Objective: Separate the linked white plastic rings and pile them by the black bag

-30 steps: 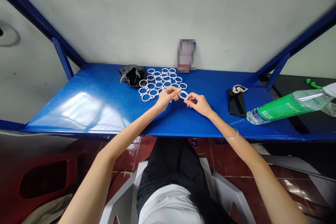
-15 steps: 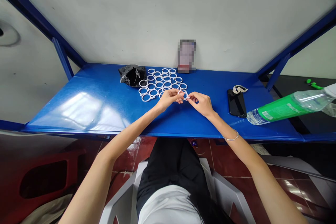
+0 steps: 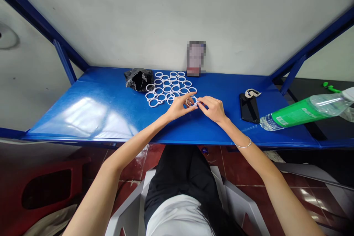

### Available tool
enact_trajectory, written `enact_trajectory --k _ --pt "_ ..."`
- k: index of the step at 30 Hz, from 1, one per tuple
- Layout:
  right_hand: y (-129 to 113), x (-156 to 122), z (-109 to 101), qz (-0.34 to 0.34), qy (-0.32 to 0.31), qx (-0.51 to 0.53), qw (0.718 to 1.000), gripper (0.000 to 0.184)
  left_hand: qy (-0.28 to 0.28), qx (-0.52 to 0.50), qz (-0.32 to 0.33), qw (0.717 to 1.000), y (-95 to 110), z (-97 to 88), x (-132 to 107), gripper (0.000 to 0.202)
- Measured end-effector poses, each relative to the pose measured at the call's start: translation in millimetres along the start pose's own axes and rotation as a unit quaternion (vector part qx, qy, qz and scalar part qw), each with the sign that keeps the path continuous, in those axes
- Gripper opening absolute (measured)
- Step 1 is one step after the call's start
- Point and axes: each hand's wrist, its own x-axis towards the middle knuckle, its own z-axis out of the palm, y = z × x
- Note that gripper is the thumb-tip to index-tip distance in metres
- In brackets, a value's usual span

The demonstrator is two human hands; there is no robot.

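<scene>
While the blue table [image 3: 61, 103] stretches from left to right, a torn black bag [image 3: 131, 77] sits on its far left part with its mouth gaping; just right of it many white rings [image 3: 167, 92] lie flat in a loose patch, some overlapping; at the near right of that patch the left hand [image 3: 178, 107] has parted its thumb and forefinger, which were closed in on the held ring [image 3: 190, 106] half a second ago and now stand wide about it; whether the curled fingers behind it touch it, I cannot tell; the right hand [image 3: 214, 107] is pinched on that ring's right edge, at what looks like a small knob; this suggests that the right fingertips now carry the hold, leaving the left looser; farther right lie a black phone [image 3: 249, 110] and, at the end, a green-labelled bottle [image 3: 298, 112].
</scene>
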Motion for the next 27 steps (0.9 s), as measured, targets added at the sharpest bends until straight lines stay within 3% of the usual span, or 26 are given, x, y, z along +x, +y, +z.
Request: enact_trajectory --k 4,10,27 --pt "0.6 0.2 -1.2 0.023 -0.022 0.021 0.999 0.023 -0.007 0.086 0.042 0.995 -4.3 -0.9 -1.2 0.055" --pt "3.2 0.2 -2.9 0.041 -0.033 0.034 0.998 0.025 0.002 0.185 0.043 0.982 0.3 -4.1 -1.9 0.053" --pt "2.3 1.8 -5.1 0.065 -0.027 0.116 0.991 0.022 0.038 0.157 0.083 0.983 0.8 -2.6 -2.6 0.038"
